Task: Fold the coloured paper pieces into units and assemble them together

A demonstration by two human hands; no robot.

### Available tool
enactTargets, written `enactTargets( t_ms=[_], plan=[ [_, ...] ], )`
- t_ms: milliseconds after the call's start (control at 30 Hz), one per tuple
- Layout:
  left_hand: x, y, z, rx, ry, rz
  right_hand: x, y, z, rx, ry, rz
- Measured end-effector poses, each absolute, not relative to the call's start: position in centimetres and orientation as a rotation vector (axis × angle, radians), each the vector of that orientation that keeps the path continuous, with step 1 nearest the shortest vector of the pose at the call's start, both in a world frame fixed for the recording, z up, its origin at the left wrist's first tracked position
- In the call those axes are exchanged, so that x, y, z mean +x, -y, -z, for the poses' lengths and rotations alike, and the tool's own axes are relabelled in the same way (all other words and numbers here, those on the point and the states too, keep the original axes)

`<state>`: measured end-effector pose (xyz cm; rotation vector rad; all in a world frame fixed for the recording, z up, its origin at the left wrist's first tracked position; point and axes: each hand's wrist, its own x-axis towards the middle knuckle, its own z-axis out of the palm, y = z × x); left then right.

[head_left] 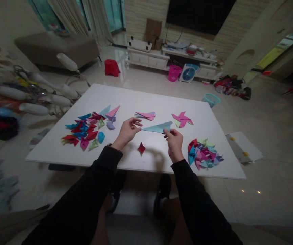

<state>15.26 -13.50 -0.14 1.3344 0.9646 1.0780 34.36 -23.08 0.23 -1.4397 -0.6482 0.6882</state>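
A light blue folded paper plane [156, 127] is held level above the white table [126, 97] between both hands. My left hand [128, 131] pinches its pointed tip between thumb and finger, the other fingers loosely bent. At the wider end, my right hand [174, 139] grips it with thumb and fingers. Below them lies a small dark red folded paper piece [141, 148]. Just beyond my left hand is a stack of pink and bluish paper planes [146, 115]. A pink and green paper pinwheel [182, 119] rests beyond my right hand.
Many folded paper pieces [83, 129] spread over the table's left side. Another colourful pile [204, 154] sits at its right front. Past the table stand a red stool [112, 67], a pink bin [174, 73] and a light blue basket [211, 99]. A lamp with white shades [57, 99] crowds the left.
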Motion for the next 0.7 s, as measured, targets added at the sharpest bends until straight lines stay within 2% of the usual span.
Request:
enactTargets(
  t_ms=[167, 367, 700],
  plan=[
    [15.7, 13.3, 1.0, 1.076, -1.082, -1.138, 34.9, 22.3, 0.1, -1.409, 0.563, -0.639],
    [18.4, 15.4, 1.2, 0.790, -0.869, -0.783, 33.9, 21.3, 0.2, -1.363, 0.698, -0.639],
    [22.8, 14.8, 1.9, 0.564, -0.834, -1.105, 32.0, 21.9, 0.0, -1.340, 0.858, -0.782]
  ],
)
